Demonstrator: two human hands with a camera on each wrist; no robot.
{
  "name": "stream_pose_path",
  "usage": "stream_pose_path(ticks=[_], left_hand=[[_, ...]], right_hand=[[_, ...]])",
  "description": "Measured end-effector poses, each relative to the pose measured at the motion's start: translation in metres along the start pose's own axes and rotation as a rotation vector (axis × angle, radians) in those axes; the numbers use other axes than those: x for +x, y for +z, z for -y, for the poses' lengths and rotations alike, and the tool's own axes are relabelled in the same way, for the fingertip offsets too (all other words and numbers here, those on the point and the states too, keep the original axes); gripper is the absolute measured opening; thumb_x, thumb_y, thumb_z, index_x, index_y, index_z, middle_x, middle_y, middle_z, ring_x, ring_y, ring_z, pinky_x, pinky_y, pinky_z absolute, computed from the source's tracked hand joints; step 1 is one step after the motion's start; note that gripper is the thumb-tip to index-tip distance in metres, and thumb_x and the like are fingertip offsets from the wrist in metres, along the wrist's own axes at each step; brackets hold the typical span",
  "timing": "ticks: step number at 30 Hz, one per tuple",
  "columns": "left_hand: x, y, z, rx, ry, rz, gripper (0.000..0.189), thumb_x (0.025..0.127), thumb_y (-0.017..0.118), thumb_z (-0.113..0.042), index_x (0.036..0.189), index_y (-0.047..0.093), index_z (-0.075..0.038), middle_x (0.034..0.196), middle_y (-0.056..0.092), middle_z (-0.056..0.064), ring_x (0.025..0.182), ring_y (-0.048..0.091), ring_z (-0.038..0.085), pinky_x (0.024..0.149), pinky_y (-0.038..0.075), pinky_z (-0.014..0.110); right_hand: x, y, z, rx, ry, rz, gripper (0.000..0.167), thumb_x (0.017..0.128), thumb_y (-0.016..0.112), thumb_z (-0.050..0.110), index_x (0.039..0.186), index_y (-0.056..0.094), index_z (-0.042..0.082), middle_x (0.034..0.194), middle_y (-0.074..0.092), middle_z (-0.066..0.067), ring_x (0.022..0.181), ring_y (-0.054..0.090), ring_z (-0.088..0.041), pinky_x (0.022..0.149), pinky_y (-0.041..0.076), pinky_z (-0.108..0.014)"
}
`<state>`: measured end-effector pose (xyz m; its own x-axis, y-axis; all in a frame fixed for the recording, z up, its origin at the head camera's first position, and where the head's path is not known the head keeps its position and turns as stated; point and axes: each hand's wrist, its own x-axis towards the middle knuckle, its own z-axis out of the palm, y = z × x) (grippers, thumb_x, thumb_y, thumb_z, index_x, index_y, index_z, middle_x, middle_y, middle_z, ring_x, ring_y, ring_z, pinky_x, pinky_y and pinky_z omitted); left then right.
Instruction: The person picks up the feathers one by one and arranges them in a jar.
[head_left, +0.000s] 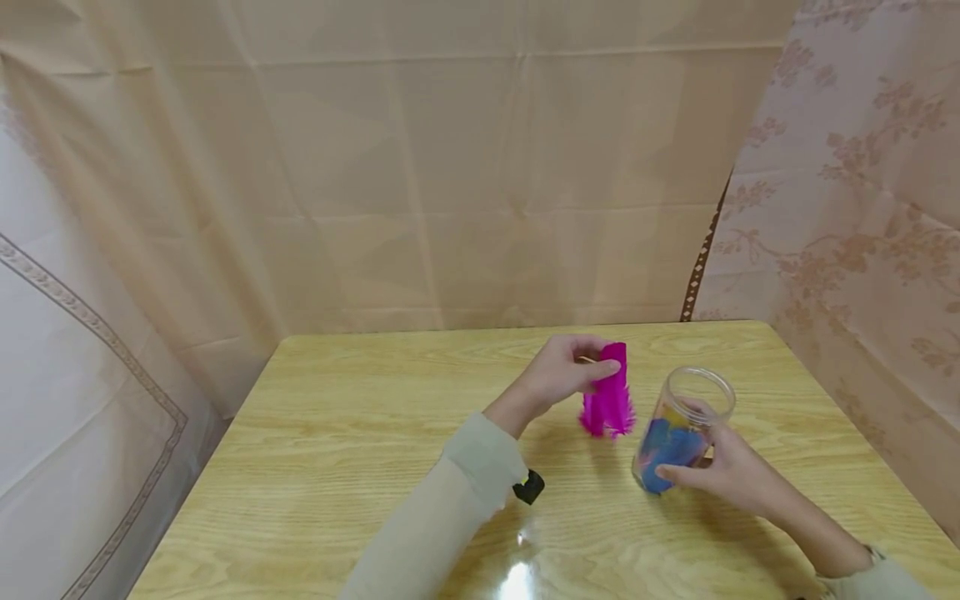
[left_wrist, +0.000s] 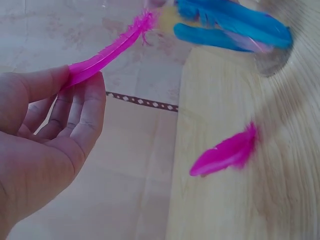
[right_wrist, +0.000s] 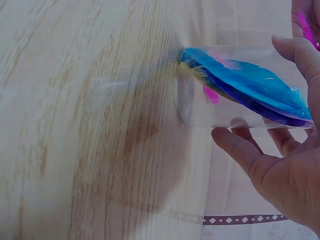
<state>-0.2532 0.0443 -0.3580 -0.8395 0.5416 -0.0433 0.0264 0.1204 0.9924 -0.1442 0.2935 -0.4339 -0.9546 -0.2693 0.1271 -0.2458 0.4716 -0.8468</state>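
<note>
Between thumb and fingertips, my left hand (head_left: 564, 371) pinches one end of a magenta feather (head_left: 615, 387). Its fluffy end points away from the palm in the left wrist view. A second magenta feather (left_wrist: 225, 154) lies on the table below that hand. My right hand (head_left: 723, 471) is wrapped around the side of a clear jar (head_left: 701, 387), which has no lid and leans slightly. Inside the jar are several feathers, among them bright blue ones (right_wrist: 255, 82), a dark blue-purple one (right_wrist: 240, 100) and some yellow. The jar stands to the right of the held feather.
The wood-grain table (head_left: 337, 433) spreads left and in front of the hands. Beige cloth (head_left: 465, 192) hangs behind its far edge, and floral cloth (head_left: 862, 208) hangs at the right. A small black object (head_left: 529, 487) shows beside the left sleeve.
</note>
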Motion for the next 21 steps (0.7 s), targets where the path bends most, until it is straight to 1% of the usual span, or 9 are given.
stream_pose_path(ticks=[3, 6, 9, 12, 14, 15, 17, 20, 21], left_hand=[[-0.001, 0.002, -0.007, -0.002, 0.016, 0.025, 0.023, 0.094, 0.074, -0.012, 0.117, 0.072, -0.007, 0.098, 0.069, 0.003, 0.082, 0.070, 0.017, 0.074, 0.061, 0.030], [-0.002, 0.005, -0.015, -0.022, 0.038, 0.053, 0.031, 0.095, 0.073, -0.011, 0.125, 0.069, -0.006, 0.100, 0.068, 0.003, 0.084, 0.071, 0.017, 0.077, 0.062, 0.034], [-0.004, 0.009, -0.023, -0.057, 0.057, 0.083, 0.035, 0.095, 0.073, -0.010, 0.128, 0.066, -0.003, 0.100, 0.068, 0.003, 0.083, 0.072, 0.018, 0.080, 0.062, 0.039], [-0.006, 0.013, -0.031, -0.070, 0.071, 0.111, 0.034, 0.095, 0.072, -0.010, 0.128, 0.066, -0.002, 0.099, 0.068, 0.003, 0.081, 0.073, 0.019, 0.079, 0.062, 0.038], [-0.007, 0.015, -0.036, -0.079, 0.077, 0.127, 0.032, 0.095, 0.072, -0.010, 0.126, 0.067, -0.002, 0.099, 0.068, 0.004, 0.080, 0.073, 0.020, 0.077, 0.062, 0.036], [-0.008, 0.016, -0.038, -0.083, 0.080, 0.133, 0.031, 0.095, 0.072, -0.009, 0.125, 0.067, -0.002, 0.099, 0.068, 0.004, 0.080, 0.073, 0.020, 0.077, 0.062, 0.037], [-0.008, 0.018, -0.040, -0.094, 0.087, 0.141, 0.029, 0.095, 0.072, -0.009, 0.123, 0.068, -0.002, 0.099, 0.069, 0.004, 0.080, 0.073, 0.019, 0.077, 0.062, 0.037], [-0.007, 0.020, -0.042, -0.109, 0.098, 0.152, 0.028, 0.095, 0.071, -0.007, 0.123, 0.068, -0.002, 0.099, 0.069, 0.004, 0.081, 0.073, 0.019, 0.078, 0.062, 0.039], [-0.007, 0.020, -0.043, -0.108, 0.102, 0.154, 0.028, 0.096, 0.071, -0.007, 0.123, 0.068, -0.002, 0.099, 0.069, 0.004, 0.081, 0.073, 0.018, 0.078, 0.062, 0.039]], right_hand=[[0.000, 0.000, -0.001, 0.010, 0.005, 0.002, 0.087, 0.086, 0.083, 0.013, 0.152, 0.027, 0.005, 0.133, 0.049, -0.027, 0.097, 0.066, -0.028, 0.074, 0.061, -0.034], [0.000, 0.000, -0.002, 0.010, 0.008, 0.004, 0.087, 0.086, 0.083, 0.014, 0.152, 0.027, 0.005, 0.131, 0.050, -0.027, 0.090, 0.067, -0.020, 0.072, 0.061, -0.033], [0.001, 0.000, -0.002, -0.005, 0.004, -0.004, 0.087, 0.086, 0.084, 0.014, 0.152, 0.028, 0.005, 0.136, 0.048, -0.028, 0.085, 0.067, -0.015, 0.071, 0.061, -0.032], [0.001, 0.001, -0.003, -0.020, -0.006, -0.005, 0.086, 0.086, 0.084, 0.014, 0.152, 0.029, 0.004, 0.142, 0.044, -0.030, 0.084, 0.066, -0.014, 0.072, 0.060, -0.031], [0.001, 0.001, -0.002, -0.021, -0.003, -0.005, 0.085, 0.086, 0.084, 0.015, 0.151, 0.030, 0.005, 0.143, 0.043, -0.030, 0.087, 0.066, -0.015, 0.073, 0.060, -0.031], [0.000, 0.001, -0.002, -0.023, -0.005, -0.003, 0.085, 0.086, 0.084, 0.015, 0.151, 0.030, 0.005, 0.143, 0.043, -0.030, 0.092, 0.066, -0.017, 0.074, 0.060, -0.031], [0.000, 0.000, -0.002, -0.021, -0.006, 0.002, 0.085, 0.087, 0.083, 0.016, 0.152, 0.030, 0.005, 0.144, 0.044, -0.030, 0.101, 0.065, -0.025, 0.075, 0.060, -0.033], [-0.002, -0.001, 0.000, -0.009, -0.002, 0.004, 0.087, 0.087, 0.083, 0.015, 0.154, 0.027, 0.006, 0.143, 0.045, -0.030, 0.119, 0.056, -0.042, 0.079, 0.061, -0.038], [-0.002, -0.001, 0.000, -0.003, -0.002, 0.003, 0.087, 0.087, 0.082, 0.015, 0.154, 0.027, 0.007, 0.143, 0.046, -0.030, 0.122, 0.054, -0.039, 0.080, 0.061, -0.039]])
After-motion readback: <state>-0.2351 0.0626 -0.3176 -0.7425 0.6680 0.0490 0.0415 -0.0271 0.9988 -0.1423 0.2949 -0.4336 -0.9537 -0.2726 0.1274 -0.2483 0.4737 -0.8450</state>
